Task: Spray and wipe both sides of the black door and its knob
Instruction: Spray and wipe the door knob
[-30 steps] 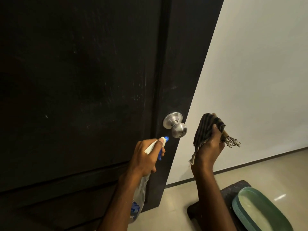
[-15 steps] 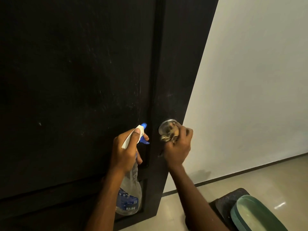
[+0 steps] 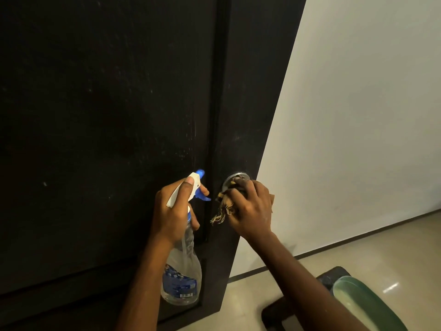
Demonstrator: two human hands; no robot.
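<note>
The black door fills the left and middle of the head view, with faint pale streaks on its panel. Its silver knob sits near the door's right edge; only the round base plate shows. My right hand is wrapped over the knob with a frayed, striped cloth pressed against it, threads hanging below. My left hand grips the neck of a clear spray bottle with a white and blue trigger head, just left of the knob, nozzle pointing at the door.
A pale wall stands right of the door's edge, with a dark skirting line at the beige floor. A dark stool with a green basin on it sits at the lower right, close to my right arm.
My right hand brought the cloth from the air right of the knob onto the knob and closed over it. My left hand drew the spray bottle back to the left.
</note>
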